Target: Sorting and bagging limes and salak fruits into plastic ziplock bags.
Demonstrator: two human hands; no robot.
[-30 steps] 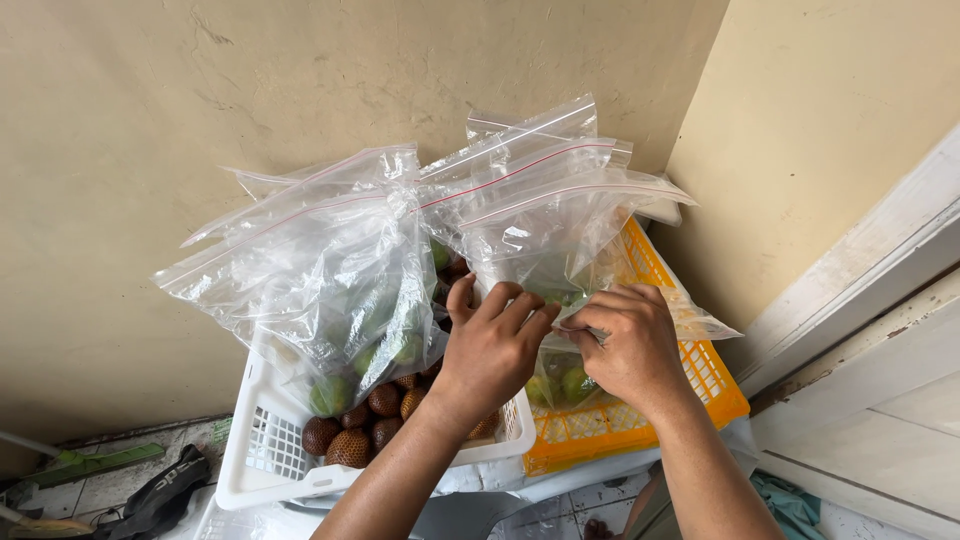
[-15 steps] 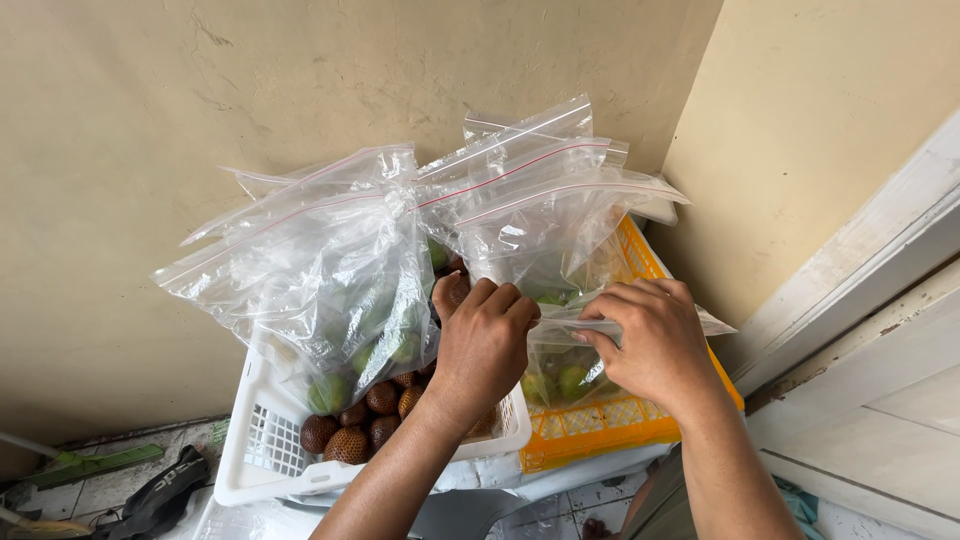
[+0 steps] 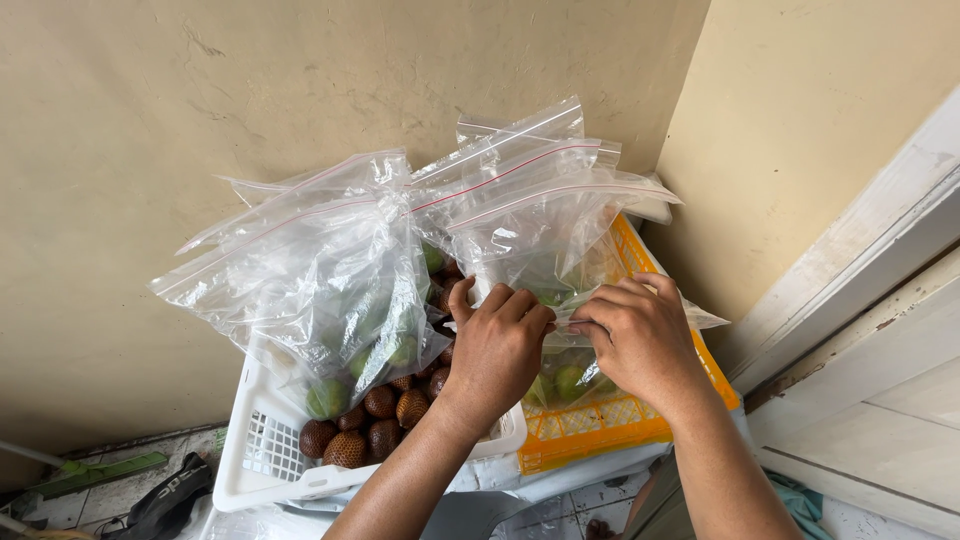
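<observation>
My left hand and my right hand both pinch the top edge of a clear zip bag that holds green fruit and lies in an orange crate. Several more clear zip bags with green fruit stand upright behind and to the left. Brown scaly fruits lie loose in a white crate under my left forearm.
A beige wall rises close behind the bags. A white door frame runs along the right. A dark shoe and a green strip lie on the tiled floor at lower left.
My right hand has slid left along the bag's top edge toward my left hand. The left hand has stayed in place.
</observation>
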